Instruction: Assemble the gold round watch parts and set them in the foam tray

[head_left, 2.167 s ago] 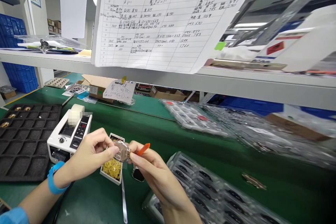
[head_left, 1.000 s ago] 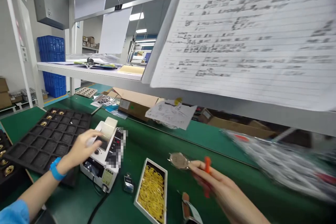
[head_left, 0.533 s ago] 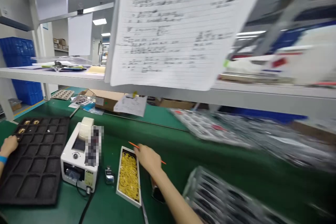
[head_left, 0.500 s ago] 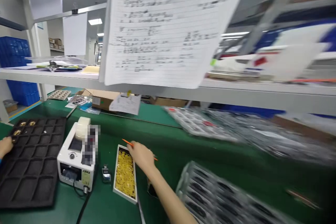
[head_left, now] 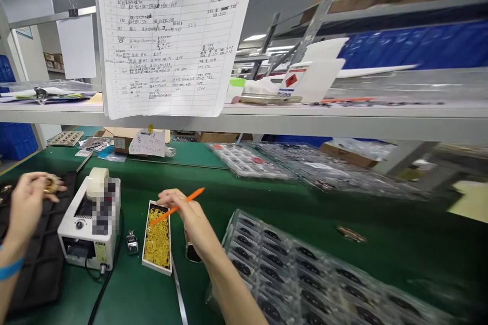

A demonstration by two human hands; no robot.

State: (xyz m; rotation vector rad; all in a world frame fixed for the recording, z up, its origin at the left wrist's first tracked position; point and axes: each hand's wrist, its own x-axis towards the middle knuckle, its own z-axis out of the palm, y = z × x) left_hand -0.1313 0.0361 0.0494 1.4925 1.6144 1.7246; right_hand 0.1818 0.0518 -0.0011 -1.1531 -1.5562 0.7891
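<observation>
My left hand point(head_left: 27, 204), with a blue band at the wrist, pinches a small round gold-coloured part point(head_left: 51, 184) above the black compartment tray point(head_left: 36, 274). I cannot tell exactly what the part is. In my right hand point(head_left: 190, 216) is a thin orange pointed stick point(head_left: 163, 216), held slantwise. Its lower tip reaches over a narrow white box point(head_left: 157, 267) filled with small yellow rings point(head_left: 156, 244). Whether the tip touches the rings is unclear. A white tape dispenser point(head_left: 78, 233) stands between the two hands.
A small metal counter point(head_left: 131, 242) sits left of the box. Clear plastic trays with dark oval parts point(head_left: 272, 254) lie at the right front. Further plastic trays point(head_left: 247, 161) lie behind. A shelf point(head_left: 267, 123) with a hanging handwritten sheet point(head_left: 171, 61) crosses above the green table.
The view has swung right. My left hand has lifted from the black tray with the gold part in it. The orange stick has turned so its tip points down over the yellow rings.
</observation>
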